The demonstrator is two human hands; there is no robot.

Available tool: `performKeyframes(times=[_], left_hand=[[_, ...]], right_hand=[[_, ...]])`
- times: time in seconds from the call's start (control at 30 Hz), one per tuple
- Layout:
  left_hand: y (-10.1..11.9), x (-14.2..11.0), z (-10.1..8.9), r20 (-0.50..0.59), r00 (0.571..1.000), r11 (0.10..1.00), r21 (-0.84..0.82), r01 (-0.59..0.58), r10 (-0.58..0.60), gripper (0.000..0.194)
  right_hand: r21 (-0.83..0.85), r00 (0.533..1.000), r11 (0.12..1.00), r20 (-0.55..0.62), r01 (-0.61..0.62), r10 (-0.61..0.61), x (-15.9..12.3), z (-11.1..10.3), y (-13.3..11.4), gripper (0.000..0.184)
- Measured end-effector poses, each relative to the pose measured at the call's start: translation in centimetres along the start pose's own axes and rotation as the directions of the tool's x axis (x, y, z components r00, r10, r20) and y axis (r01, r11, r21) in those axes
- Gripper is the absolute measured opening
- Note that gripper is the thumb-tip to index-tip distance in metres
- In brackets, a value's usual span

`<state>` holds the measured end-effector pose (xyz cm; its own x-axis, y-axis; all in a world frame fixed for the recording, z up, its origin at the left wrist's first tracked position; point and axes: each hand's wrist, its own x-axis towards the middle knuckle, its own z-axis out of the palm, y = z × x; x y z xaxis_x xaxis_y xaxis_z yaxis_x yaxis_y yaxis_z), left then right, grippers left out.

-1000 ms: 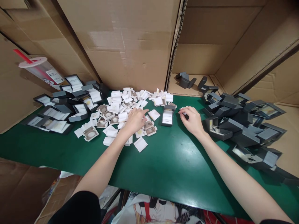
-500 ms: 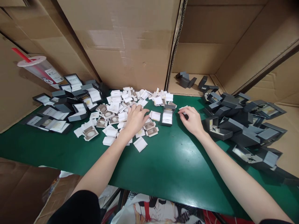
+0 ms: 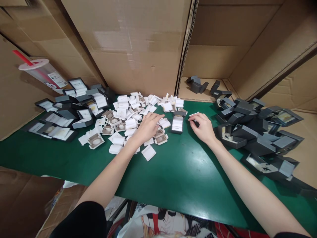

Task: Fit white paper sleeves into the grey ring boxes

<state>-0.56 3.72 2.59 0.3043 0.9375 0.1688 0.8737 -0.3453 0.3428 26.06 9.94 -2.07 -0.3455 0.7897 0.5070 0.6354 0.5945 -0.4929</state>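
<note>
My left hand [image 3: 148, 126] is stretched over the right side of a pile of white folded card inserts [image 3: 121, 114]. Its fingertips reach the edge of one white insert [image 3: 164, 123], and I cannot tell whether they grip it. My right hand [image 3: 202, 126] has curled fingers with a small white card piece [image 3: 193, 114] showing behind their tips. Between the hands a small dark grey hinged box [image 3: 177, 123] stands open with white card inside, touched by neither hand.
Open dark boxes with white inserts [image 3: 83, 110] are heaped at the left by a plastic cup [image 3: 42, 74] with a red straw. Many dark boxes [image 3: 257, 132] crowd the right, some inside a cardboard carton [image 3: 218, 59]. Cardboard walls back the green table [image 3: 173, 178].
My left hand has shifted right, its fingers now over the edge of the white insert, which is slightly tilted. My right hand has hardly moved.
</note>
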Motion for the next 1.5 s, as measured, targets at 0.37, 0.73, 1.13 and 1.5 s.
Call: performKeyframes(times=[0.37,0.73,1.13,1.5], left_hand=[[-0.1,0.0,0.2,-0.013,1.0,0.999,-0.043,-0.01,0.01,0.063],[0.0,0.4,0.3,-0.275,0.96,0.953,-0.3,-0.036,-0.051,0.058],[2.7,-0.3,1.0,-0.351,0.934,0.872,-0.436,-0.222,0.063,0.053],[4.2,-0.7,2.9,-0.379,0.877,0.832,-0.35,-0.431,0.296,0.051]], right_hand=[[-0.009,0.999,0.999,0.02,0.037,-0.036,0.0,0.1,0.1,0.013],[-0.065,0.929,0.947,-0.18,0.316,-0.323,-0.1,-0.5,-1.2,0.02],[-0.003,0.79,0.808,-0.209,0.589,-0.577,-0.9,-0.1,-4.8,0.046],[0.047,0.792,0.798,-0.168,0.601,-0.587,-1.0,-0.3,-5.1,0.016]])
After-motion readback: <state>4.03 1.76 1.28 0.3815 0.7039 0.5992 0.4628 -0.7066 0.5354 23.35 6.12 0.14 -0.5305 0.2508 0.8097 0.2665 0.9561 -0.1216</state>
